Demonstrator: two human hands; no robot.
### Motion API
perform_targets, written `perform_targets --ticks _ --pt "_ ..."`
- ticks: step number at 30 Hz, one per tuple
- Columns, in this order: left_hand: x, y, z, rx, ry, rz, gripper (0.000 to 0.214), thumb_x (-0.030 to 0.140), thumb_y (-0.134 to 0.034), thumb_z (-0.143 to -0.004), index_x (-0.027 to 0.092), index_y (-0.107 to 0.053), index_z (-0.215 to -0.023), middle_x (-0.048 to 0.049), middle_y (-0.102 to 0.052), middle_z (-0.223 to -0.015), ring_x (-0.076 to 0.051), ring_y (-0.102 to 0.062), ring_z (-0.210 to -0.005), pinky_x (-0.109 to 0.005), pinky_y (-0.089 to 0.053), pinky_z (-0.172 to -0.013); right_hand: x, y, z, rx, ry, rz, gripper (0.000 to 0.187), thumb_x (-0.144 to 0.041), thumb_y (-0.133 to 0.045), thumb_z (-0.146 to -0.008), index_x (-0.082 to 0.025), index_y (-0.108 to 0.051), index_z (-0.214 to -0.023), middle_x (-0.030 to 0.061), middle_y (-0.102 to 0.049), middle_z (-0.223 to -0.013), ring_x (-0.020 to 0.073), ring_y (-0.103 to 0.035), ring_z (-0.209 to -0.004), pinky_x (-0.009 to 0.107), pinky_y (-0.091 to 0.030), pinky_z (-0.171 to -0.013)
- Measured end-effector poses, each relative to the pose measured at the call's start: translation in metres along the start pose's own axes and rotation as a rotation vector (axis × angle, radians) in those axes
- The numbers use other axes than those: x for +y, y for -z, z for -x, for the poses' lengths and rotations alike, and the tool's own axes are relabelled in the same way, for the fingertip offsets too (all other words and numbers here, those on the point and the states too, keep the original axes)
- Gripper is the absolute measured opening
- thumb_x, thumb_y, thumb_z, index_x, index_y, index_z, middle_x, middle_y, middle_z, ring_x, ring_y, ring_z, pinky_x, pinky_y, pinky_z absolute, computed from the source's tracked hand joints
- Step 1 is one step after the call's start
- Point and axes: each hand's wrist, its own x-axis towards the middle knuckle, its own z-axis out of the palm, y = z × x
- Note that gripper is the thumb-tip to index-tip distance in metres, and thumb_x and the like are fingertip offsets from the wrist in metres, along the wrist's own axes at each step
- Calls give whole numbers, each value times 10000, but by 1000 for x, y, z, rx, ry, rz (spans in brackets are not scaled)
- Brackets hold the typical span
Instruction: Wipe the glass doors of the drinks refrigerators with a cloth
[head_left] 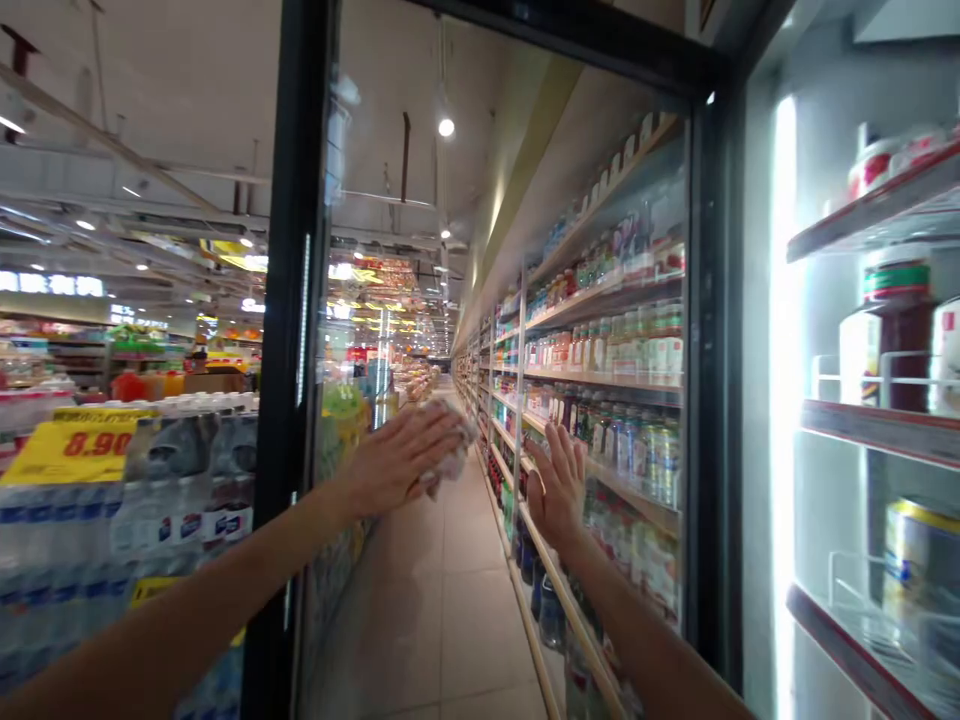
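A clear flat glass pane (487,345) bars forward reach; across its face, room runs open toward twelve o'clock above both bare hands (405,455). Straight black frame posts (294,250) block nine and three o'clock.

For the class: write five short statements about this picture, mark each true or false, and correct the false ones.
1. The left hand has a crumpled pale wipe under its fingers. True.
2. The right hand grips a bottle. False: the right hand is open, with no bottle in it.
3. The yellow price sign shows 8.90. True.
4. That sign is right of the glass door. False: it is left of the door's black frame.
5. A bright vertical light strip shines at the right. True.
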Motion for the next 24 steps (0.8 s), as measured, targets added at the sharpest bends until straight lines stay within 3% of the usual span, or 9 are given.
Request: perform_targets --ticks 4,5,9,10,13,15,18,20,24 --pt "-5 2 -7 131 480 -89 635 330 -387 -902 132 -164 -1462 -135 -170 -1535 -268 -42 -1430 -483 -166 -1152 0 0 0 15 0 4 470 -145 -420 -863 -227 -456 -1324 79 -345 -1493 239 -257 -1404 495 -210 -1138" --pt "-4 1 -9 114 443 -78 634 324 -392 -899 132 -170 -1461 -133 -167 -1536 -269 -43 -1430 -479 -168 -1153 0 1 0 11 -2 7 472 -148 -417 -864 -228 -452 -1328 82 -350 -1490 238 -256 -1404 496 -213 -1136" --pt "-1 -3 -17 -57 -16 38 591 364 -416 -895 228 -248 -1445 -47 -294 -1506 -206 -159 -1422 -389 -168 -1165 0 1 0 -2 -5 10 494 -144 -409 -860 -239 -434 -1344 81 -350 -1490 237 -254 -1405 496 -214 -1135" --pt "-3 -2 -19 -37 28 31 589 370 -411 -897 220 -253 -1444 -53 -291 -1507 -212 -164 -1421 -396 -172 -1162 0 1 0 -3 -4 8 496 -143 -409 -859 -239 -432 -1345 80 -348 -1491 237 -254 -1405 496 -215 -1135" --pt "-14 0 -25 153 465 -64 621 351 -389 -900 124 -211 -1450 -138 -178 -1534 -282 -70 -1431 -485 -179 -1145 0 1 0 3 1 8 480 -148 -406 -865 -226 -438 -1337 91 -356 -1485 241 -253 -1405 501 -223 -1130" --pt "-13 0 -22 199 516 -80 641 332 -393 -894 101 -182 -1454 -159 -127 -1541 -297 -15 -1430 -503 -174 -1142 0 1 -1 2 2 13 467 -153 -402 -869 -218 -444 -1330 99 -367 -1477 244 -248 -1407 506 -226 -1127" --pt "2 -3 -11 34 43 6 620 344 -408 -887 181 -217 -1453 -85 -204 -1535 -235 -77 -1434 -415 -173 -1159 1 0 0 4 0 17 472 -152 -404 -868 -226 -446 -1332 96 -373 -1474 242 -255 -1404 506 -229 -1126" --pt "10 -5 -8 -40 -108 35 583 368 -402 -893 221 -263 -1439 -49 -271 -1516 -203 -131 -1428 -381 -170 -1159 2 1 1 7 1 7 475 -150 -411 -865 -231 -450 -1332 91 -370 -1477 241 -259 -1403 502 -231 -1127" --pt "8 -10 -30 106 343 -22 595 363 -402 -896 128 -274 -1428 -135 -243 -1517 -256 -77 -1433 -453 -170 -1150 -7 6 -6 45 -30 -65 489 -136 -414 -870 -252 -433 -1344 74 -356 -1485 239 -263 -1401 518 -215 -1128"
